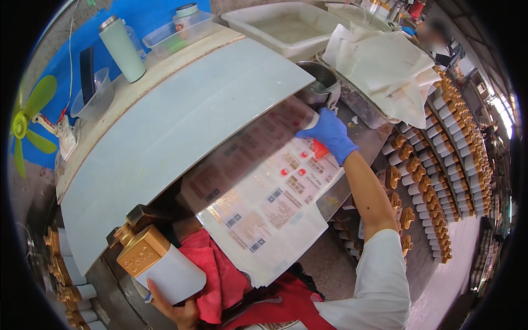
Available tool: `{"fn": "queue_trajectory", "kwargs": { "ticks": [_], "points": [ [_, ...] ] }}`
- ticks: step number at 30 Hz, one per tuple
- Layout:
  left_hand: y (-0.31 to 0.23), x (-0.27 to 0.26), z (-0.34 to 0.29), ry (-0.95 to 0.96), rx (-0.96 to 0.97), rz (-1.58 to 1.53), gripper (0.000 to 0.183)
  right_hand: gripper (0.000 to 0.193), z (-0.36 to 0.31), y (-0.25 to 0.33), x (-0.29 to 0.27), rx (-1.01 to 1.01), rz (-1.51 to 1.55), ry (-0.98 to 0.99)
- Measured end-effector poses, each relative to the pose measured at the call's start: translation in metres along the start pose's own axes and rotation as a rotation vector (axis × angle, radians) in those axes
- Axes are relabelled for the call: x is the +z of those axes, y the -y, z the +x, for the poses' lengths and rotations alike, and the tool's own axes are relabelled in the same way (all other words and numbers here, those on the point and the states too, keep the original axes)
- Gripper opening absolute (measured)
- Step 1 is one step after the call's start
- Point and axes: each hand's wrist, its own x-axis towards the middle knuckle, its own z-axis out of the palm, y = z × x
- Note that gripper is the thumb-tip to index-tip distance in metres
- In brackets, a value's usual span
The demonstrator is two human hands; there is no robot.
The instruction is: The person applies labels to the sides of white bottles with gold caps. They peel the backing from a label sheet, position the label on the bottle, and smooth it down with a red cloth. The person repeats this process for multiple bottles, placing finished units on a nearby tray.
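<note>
While gripping a white bottle (175,273) with a gold embossed cap from below, left hand (175,309) bare, fingers curled up around its base, low at the near edge beside a red cloth (220,275). Right hand (329,135) in a blue glove, closed on the far corner of a large glossy label sheet (264,198), pinching it between thumb and fingers next to a round metal bowl (318,82). Sheet lifted and sloping from that corner toward the body, printed with rows of small labels and three red dots; exact label count not readable. Right arm stretched forward and nearly straight, forearm bare, white sleeve at the upper arm. Left arm bent tight against the body, only wrist and fingers showing.

One pale slab forming the tabletop (165,132). One bottle in hand; many more of the same white, gold-capped bottles (451,137) in long rows on the right, too many to count, and several stacked at lower left (66,269). One pale green tumbler (122,48), one clear tub (93,99), one green fan (27,124), one white tray (286,25), one heap of white cloths (385,66).
</note>
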Motion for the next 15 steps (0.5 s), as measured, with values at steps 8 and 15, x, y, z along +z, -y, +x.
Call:
{"fn": "queue_trajectory", "kwargs": {
  "ticks": [8, 15],
  "points": [
    [0.003, -0.001, -0.001, -0.021, 0.049, 0.08, 0.086, 0.032, 0.049, -0.091, 0.006, -0.121, 0.178, 0.071],
    [0.011, -0.005, -0.008, 0.009, -0.038, 0.071, 0.088, 0.023, 0.048, -0.087, -0.013, -0.094, 0.256, 0.16]
  ]
}}
